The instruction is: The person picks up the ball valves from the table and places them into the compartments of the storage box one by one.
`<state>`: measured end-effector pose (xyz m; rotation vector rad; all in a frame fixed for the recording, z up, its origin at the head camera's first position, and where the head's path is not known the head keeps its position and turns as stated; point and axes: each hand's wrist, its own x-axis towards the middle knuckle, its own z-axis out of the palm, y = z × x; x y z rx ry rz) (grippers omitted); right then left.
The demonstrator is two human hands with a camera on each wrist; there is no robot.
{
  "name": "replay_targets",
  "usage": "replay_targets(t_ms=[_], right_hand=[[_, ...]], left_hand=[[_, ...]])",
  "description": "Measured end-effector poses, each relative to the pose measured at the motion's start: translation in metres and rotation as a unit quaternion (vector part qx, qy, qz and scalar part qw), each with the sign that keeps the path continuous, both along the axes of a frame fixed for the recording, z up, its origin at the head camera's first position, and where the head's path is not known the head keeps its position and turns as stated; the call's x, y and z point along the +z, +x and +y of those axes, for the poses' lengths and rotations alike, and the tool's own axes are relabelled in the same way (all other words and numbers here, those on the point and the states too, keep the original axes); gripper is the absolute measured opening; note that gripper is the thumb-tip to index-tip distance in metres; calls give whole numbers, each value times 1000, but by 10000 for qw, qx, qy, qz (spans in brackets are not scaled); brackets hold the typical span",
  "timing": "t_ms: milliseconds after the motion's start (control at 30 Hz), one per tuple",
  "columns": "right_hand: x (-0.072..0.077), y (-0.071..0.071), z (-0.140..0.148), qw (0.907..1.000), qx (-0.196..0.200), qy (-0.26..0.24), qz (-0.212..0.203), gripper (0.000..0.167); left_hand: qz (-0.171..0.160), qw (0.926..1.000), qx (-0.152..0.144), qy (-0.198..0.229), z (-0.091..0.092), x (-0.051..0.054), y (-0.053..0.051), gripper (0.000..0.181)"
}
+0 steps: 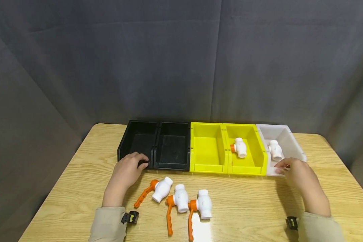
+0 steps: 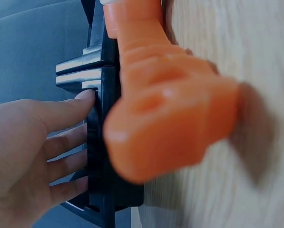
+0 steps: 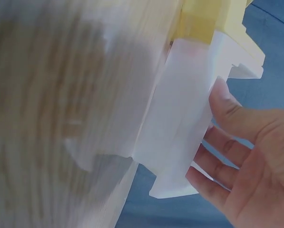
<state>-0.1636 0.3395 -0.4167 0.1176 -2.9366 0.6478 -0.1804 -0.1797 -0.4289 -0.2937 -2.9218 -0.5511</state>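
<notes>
In the head view, my left hand (image 1: pixel 127 169) holds the front rim of the leftmost black bin (image 1: pixel 121 148). The left wrist view shows the left thumb (image 2: pixel 68 111) at that rim, the other fingertips hidden behind the wall. My right hand (image 1: pixel 299 173) grips the front rim of the white bin (image 1: pixel 296 148) at the far right. One white ball valve (image 1: pixel 276 150) lies in this bin, its handle hidden. Another valve (image 1: pixel 240 148) with an orange stem lies in the right yellow bin (image 1: pixel 262 154).
Three white ball valves with orange handles lie before the bins: a left one (image 1: pixel 162 190), a middle one (image 1: pixel 181 198) and a right one (image 1: pixel 204 204). A second black bin (image 1: pixel 172 166) and another yellow bin (image 1: pixel 208 168) stand in the row. Grey cloth (image 1: pixel 169 67) hangs behind the wooden table (image 1: pixel 245 208).
</notes>
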Motion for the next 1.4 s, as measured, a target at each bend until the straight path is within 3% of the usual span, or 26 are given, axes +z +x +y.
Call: replay_targets(t_ms=[233, 400, 667, 933, 1167, 1400], right_hand=[[-2, 1, -2, 10000, -28, 36, 84, 5], [-1, 2, -2, 9999, -101, 63, 78, 5], [1, 0, -4, 9998, -133, 111, -45, 6], [1, 3, -3, 9996, -226, 148, -86, 5], [1, 2, -3, 9993, -277, 17, -236, 6], [1, 2, -1, 9990, -324, -18, -313, 9]], left_hand=[[248, 9994, 251, 70, 6, 0, 1, 19], [245, 9992, 283, 101, 12, 0, 1, 21], [442, 9973, 588, 36, 8, 6, 7, 23], [592, 9967, 541, 86, 5, 13, 15, 23], [897, 9940, 631, 39, 3, 27, 29, 22], [1368, 9900, 327, -42, 8, 33, 42, 18]])
